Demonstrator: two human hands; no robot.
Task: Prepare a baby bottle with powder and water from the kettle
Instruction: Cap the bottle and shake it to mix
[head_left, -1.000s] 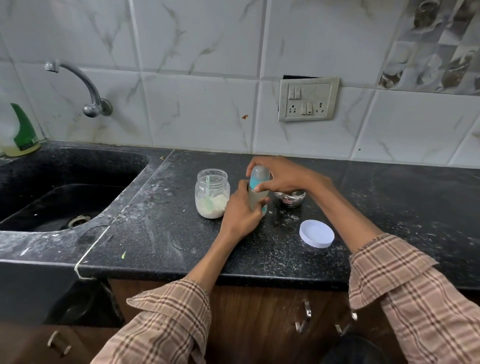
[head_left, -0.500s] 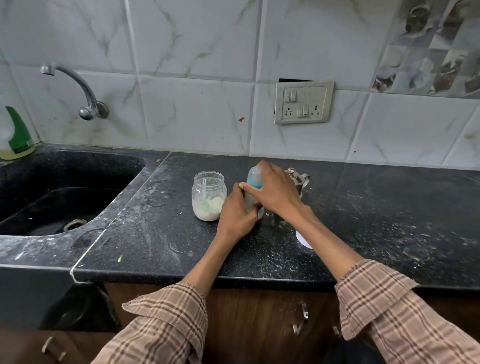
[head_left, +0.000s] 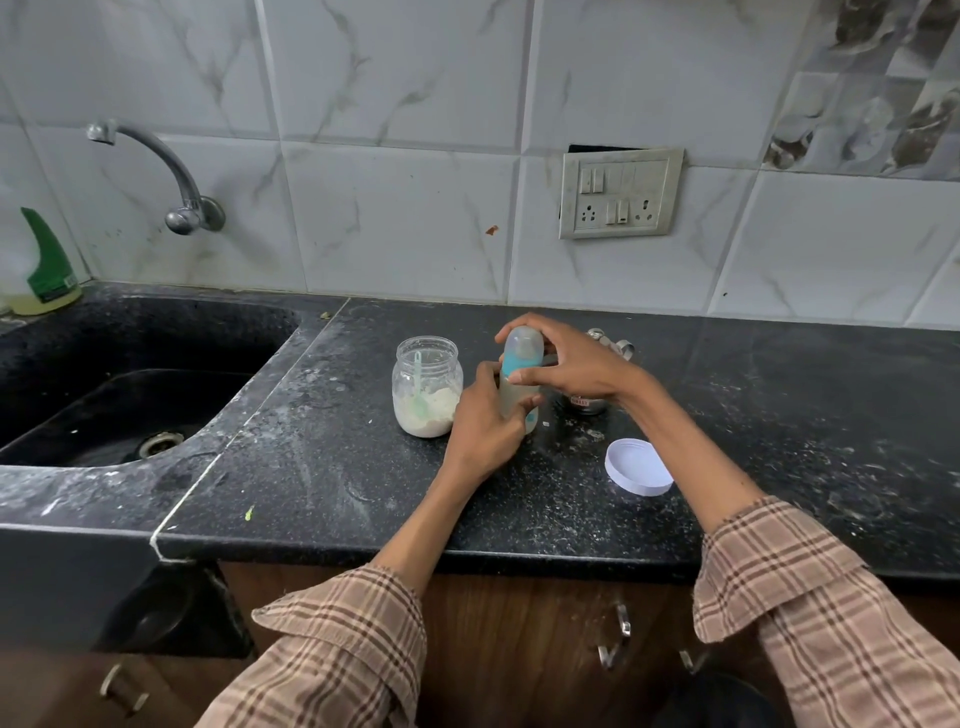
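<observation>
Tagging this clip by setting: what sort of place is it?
Most likely a home kitchen: a dark stone counter with a sunken sink, a wall tap on marble-look tiles, and a switch-and-socket plate.

The baby bottle (head_left: 521, 374) stands upright on the dark counter, its clear cap domed over a teal collar, pale cloudy liquid inside. At its 9 o'clock, near, stands the open glass powder jar (head_left: 427, 385), partly filled with off-white powder. At 3 o'clock sits the steel kettle (head_left: 589, 402), mostly hidden.
</observation>
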